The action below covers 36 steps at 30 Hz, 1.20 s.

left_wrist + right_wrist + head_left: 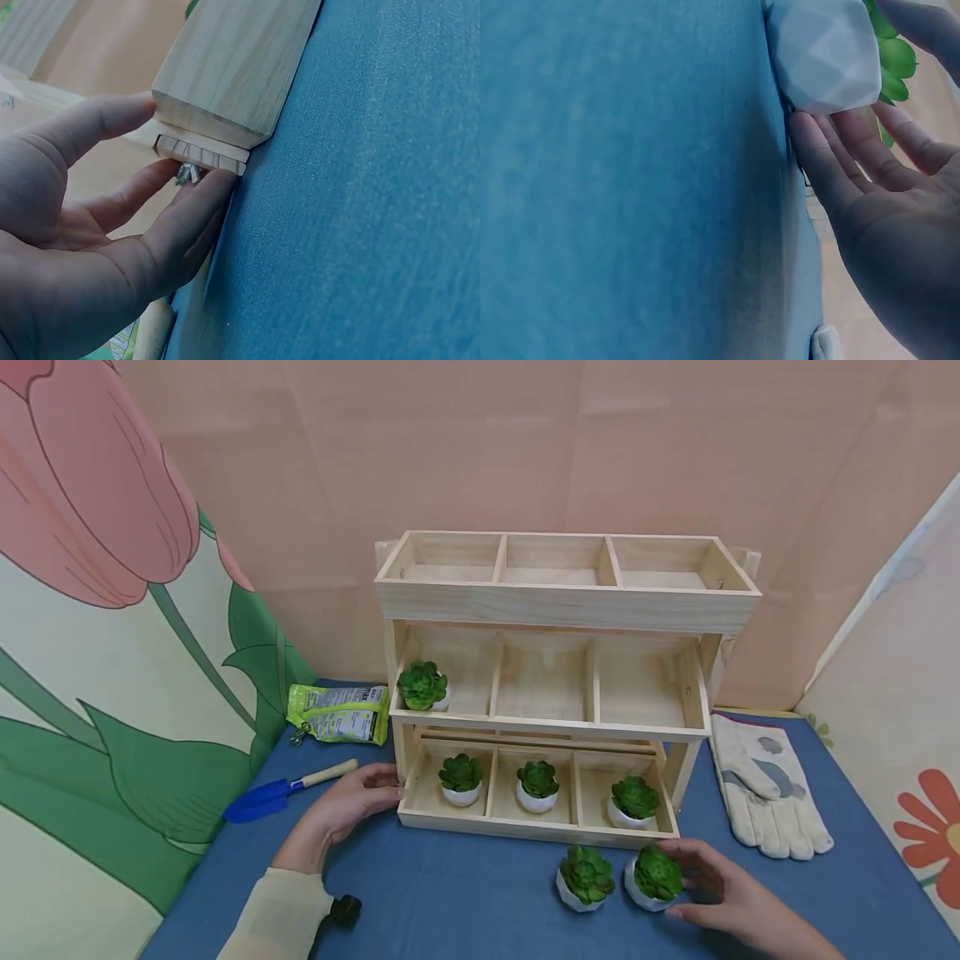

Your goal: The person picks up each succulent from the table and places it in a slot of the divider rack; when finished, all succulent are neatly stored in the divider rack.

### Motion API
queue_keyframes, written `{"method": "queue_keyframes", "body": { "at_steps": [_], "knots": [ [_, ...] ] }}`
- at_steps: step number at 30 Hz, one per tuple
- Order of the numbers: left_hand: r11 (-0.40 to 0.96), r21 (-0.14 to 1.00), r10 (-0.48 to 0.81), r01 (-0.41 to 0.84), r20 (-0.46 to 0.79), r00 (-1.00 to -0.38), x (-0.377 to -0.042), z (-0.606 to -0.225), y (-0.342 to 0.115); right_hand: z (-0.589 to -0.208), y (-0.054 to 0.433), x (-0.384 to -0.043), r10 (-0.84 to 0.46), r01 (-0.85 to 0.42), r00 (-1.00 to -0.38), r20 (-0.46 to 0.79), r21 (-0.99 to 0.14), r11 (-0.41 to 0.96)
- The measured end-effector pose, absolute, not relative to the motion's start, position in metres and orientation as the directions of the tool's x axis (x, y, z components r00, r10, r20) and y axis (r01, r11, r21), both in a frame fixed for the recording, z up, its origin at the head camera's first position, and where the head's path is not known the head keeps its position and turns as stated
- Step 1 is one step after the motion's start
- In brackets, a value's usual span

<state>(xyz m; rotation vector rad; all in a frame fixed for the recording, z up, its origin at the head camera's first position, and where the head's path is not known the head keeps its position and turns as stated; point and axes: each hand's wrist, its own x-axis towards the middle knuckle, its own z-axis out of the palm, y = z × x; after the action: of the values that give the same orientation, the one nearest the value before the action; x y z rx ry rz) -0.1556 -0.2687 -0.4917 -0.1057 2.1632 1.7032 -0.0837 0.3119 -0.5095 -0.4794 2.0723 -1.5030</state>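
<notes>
A tiered wooden plant stand (567,602) with divided trays stands on the blue cloth. My left hand (365,797) holds its lower left corner, the thumb at the tray's edge and the fingers on the leg end (202,154) by a wing nut (187,174). With its thumb and fingers on either side, my right hand (723,893) grips a potted succulent (654,878); its faceted white pot (825,56) rests on the cloth. Just left of it stands another potted succulent (587,878). The bottom tray has one succulent per compartment; the middle tray's left compartment holds a succulent (422,686).
A green and grey packet (339,713) lies left of the stand, with a blue trowel (258,802) with a wooden handle in front of it. White work gloves (768,789) lie to the right. Printed walls enclose the blue cloth (450,893).
</notes>
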Motion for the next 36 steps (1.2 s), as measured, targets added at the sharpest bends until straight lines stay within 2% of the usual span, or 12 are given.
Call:
{"method": "queue_keyframes", "body": {
  "at_steps": [9,17,25,36],
  "knots": [
    [0.263,0.916,0.163,-0.301,-0.35,-0.922,-0.1553,-0.4904,-0.2682,-0.5135,0.3125,-0.0833,-0.625,0.021,-0.756,-0.196,-0.961,0.275],
    [0.27,0.917,0.163,-0.294,-0.345,-0.924,-0.156,-0.4914,-0.2693,-0.5156,0.3081,-0.0842,-0.588,0.032,-0.775,-0.23,-0.944,0.328],
    [0.269,0.92,0.171,-0.284,-0.336,-0.926,-0.1561,-0.4921,-0.2705,-0.5153,0.3044,-0.0827,-0.575,-0.004,-0.791,-0.206,-0.94,0.342],
    [0.265,0.92,0.17,-0.29,-0.341,-0.925,-0.1575,-0.4943,-0.2706,-0.5158,0.3042,-0.0823,-0.584,0.023,-0.782,-0.218,-0.946,0.323]
  ]
}}
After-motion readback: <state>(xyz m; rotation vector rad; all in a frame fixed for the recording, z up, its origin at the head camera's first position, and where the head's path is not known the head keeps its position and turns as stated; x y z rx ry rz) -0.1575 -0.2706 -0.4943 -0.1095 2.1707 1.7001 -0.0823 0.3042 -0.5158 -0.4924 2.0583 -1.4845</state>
